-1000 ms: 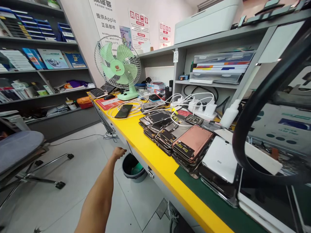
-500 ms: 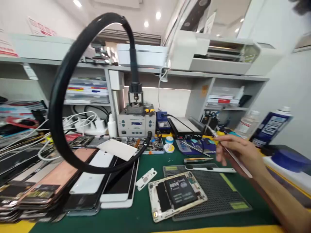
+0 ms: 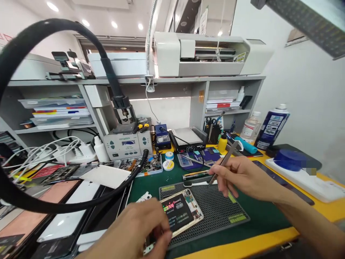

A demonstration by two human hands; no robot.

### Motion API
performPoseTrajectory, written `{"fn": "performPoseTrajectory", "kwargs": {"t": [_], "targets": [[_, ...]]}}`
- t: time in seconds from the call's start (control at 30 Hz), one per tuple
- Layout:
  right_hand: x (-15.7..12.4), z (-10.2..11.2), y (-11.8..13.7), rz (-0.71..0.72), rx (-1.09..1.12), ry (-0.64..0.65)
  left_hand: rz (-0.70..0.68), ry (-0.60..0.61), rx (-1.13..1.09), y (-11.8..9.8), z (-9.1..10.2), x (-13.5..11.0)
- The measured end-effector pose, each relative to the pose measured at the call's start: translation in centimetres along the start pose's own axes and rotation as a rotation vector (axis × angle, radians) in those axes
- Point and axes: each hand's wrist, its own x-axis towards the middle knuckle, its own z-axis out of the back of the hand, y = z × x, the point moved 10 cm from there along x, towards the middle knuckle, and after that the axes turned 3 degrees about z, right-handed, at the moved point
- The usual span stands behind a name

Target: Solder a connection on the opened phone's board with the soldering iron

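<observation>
An opened phone (image 3: 181,214) with its black battery showing lies on a grey work mat (image 3: 215,208) on the green bench cover. My left hand (image 3: 140,232) is low in the middle, fingers curled onto the phone's near left end. My right hand (image 3: 242,178) hovers just right of the phone and pinches metal tweezers (image 3: 223,162), which point up and to the right. A pen-like tool (image 3: 194,175) lies at the mat's far edge.
A thick black hose (image 3: 54,207) loops from the hot-air station (image 3: 128,142) across the left. Stacked phones and panels (image 3: 61,212) fill the left side. A small parts tray (image 3: 147,165), a hot plate (image 3: 188,138), bottles (image 3: 271,126) and a blue-topped device (image 3: 291,160) stand behind and right.
The view swung from the floor and left bench to the work mat. My left hand came up from the bin onto the phone. My right hand moved left with the tweezers.
</observation>
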Motion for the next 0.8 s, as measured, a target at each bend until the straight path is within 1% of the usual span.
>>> {"fn": "performPoseTrajectory", "kwargs": {"t": [0.03, 0.13, 0.23, 0.3, 0.37, 0.43, 0.5, 0.57, 0.6, 0.7, 0.8], "targets": [[-0.1, -0.2, -0.3, -0.014, -0.045, 0.015, -0.016, 0.048, 0.029, -0.2, -0.3, 1.2], [0.1, -1.2, -1.6, -0.066, -0.154, 0.110, -0.108, 0.070, 0.127, -1.1, -0.5, 4.7], [0.6, -1.9, -3.0, -0.129, -0.205, 0.213, -0.160, 0.054, 0.173, -0.9, -1.2, 6.4], [0.7, -2.4, -3.9, -0.196, -0.188, 0.301, -0.177, 0.043, 0.142, -0.4, -1.6, 6.6], [0.4, -2.9, -5.0, -0.278, -0.116, 0.402, -0.199, 0.004, 0.104, 0.0, -1.7, 6.3], [-0.2, -3.4, -5.9, -0.348, -0.013, 0.488, -0.248, -0.065, 0.064, 0.2, -1.4, 5.8], [-0.7, -3.5, -6.5, -0.378, 0.072, 0.525, -0.306, -0.158, 0.033, 0.3, -0.7, 5.2], [-0.9, -3.3, -7.0, -0.377, 0.123, 0.512, -0.347, -0.221, 0.027, 0.5, -0.3, 4.9], [-0.8, -3.0, -7.1, -0.367, 0.137, 0.479, -0.360, -0.243, 0.039, 0.6, -0.2, 4.8], [0.0, -1.9, -7.0, -0.310, 0.207, 0.315, -0.370, -0.264, 0.116, 1.0, -0.4, 5.1], [1.0, -1.6, -6.8, -0.252, 0.289, 0.175, -0.338, -0.243, 0.199, 1.6, -0.6, 5.6]]}}
